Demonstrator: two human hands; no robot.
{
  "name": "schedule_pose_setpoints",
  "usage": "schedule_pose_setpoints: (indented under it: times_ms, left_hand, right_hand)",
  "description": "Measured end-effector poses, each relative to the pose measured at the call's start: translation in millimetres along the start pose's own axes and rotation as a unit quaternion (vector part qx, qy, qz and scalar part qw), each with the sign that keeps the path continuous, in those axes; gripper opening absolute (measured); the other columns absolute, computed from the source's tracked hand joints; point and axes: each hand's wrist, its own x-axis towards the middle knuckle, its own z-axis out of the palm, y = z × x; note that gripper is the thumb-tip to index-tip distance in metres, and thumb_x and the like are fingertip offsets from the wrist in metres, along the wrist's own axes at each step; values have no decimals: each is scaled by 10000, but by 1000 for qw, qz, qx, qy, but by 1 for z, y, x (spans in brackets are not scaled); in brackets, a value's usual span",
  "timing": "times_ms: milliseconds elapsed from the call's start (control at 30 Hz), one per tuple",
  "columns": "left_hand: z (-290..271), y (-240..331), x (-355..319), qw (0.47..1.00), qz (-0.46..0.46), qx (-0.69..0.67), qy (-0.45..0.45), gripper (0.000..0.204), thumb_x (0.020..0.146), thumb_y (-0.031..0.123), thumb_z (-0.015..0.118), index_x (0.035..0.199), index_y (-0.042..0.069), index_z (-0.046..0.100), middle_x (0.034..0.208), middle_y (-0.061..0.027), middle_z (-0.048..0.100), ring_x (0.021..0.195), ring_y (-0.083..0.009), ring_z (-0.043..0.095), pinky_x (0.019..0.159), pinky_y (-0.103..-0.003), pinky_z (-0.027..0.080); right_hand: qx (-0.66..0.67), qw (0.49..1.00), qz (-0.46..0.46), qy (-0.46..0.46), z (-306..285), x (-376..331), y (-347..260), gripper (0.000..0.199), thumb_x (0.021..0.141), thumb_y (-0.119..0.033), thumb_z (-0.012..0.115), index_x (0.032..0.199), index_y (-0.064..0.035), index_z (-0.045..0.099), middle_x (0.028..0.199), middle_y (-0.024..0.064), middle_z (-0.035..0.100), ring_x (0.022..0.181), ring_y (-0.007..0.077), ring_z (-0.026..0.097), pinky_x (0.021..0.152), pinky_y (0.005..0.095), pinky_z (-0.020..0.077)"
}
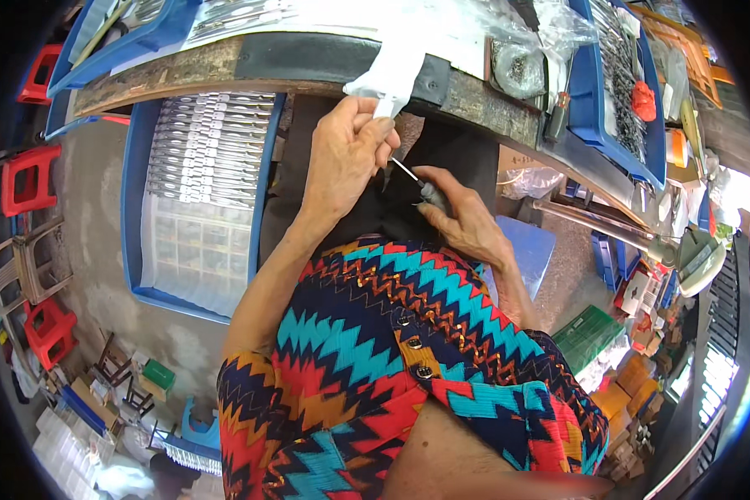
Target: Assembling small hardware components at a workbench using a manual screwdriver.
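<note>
My left hand (347,154) is closed just below the bench edge, its fingers pinched round a small piece with a pale, whitish end (383,108). The rest of that piece is hidden by my fingers, and its kind does not show. In my right hand (467,218) is a screwdriver (406,170); its thin metal shaft points up and left toward my left fingers. Its greyish handle is mostly covered by my fingers. Beside my left forearm stands a blue tray (127,208) with rows of slim metal tools (204,150) bearing white tags.
The worn wooden bench edge (167,71) runs ahead of me, with metal pieces on white paper. A blue bin (587,100) of dark metal parts stands at the right, near another screwdriver (558,117). Red stools (29,179) are at the far left, a green crate (587,337) at the right.
</note>
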Motion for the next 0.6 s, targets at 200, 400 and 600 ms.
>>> schedule_pose_setpoints:
  times_ms: [200,400,600]
  left_hand:
    - [1,-7,11,998,6,54,18,146,864,72,506,904,-66,532,642,-43,562,513,-36,445,447,-187,352]
    - [-1,-12,16,999,-2,37,6,172,883,102,500,959,-48,532,675,-31,557,492,-18,389,408,-157,277]
    - [1,-12,18,998,1,67,10,169,888,112,486,938,-39,544,661,-17,543,495,-14,369,424,-164,266]
  right_hand:
    - [82,988,50,120,-11,-6,-5,315,796,-98,599,1090,-24,514,768,70,572,664,140,528,601,285,439]
    - [205,965,93,134,-19,4,-18,289,797,-91,617,1078,-35,579,778,-6,544,661,60,488,580,212,406]
    - [163,973,46,158,-16,14,-25,280,797,-96,624,1065,-26,580,878,17,578,802,85,508,718,229,418]
